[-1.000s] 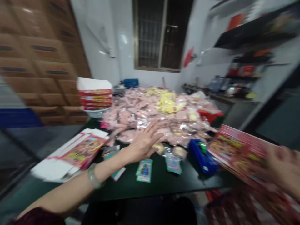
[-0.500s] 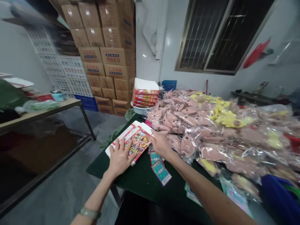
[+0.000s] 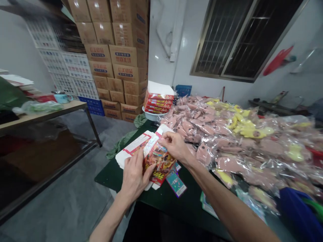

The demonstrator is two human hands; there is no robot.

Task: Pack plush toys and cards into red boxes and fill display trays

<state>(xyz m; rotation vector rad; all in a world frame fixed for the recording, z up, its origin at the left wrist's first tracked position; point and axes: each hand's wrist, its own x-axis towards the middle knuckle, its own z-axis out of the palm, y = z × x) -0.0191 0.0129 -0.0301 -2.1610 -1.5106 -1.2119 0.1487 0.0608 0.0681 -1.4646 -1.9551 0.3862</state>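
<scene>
A red and yellow printed carton (image 3: 160,163) is tilted up from the dark green table, its white end flap (image 3: 165,128) sticking out at the top. My left hand (image 3: 135,173) grips its left side, thumb across the printed face. At the upper right edge, my right hand (image 3: 175,145) pinches the carton near the flap. Beneath it to the left lies another flat carton (image 3: 138,144), with white flaps and a red border. Teal printed cards (image 3: 176,183) lie on the table just right of the held carton.
Many bagged pink plush pieces (image 3: 207,127), some yellow, are heaped along the right. Filled red cartons (image 3: 158,102) stand in a white basin (image 3: 154,116) at the table's far end. More cards (image 3: 208,205) lie near my right forearm. A side table (image 3: 73,105) stands left.
The top carton has been lifted and tilted up off the flat one below. My left hand has gone from lying flat on it to gripping its side; my right hand now pinches its upper edge.
</scene>
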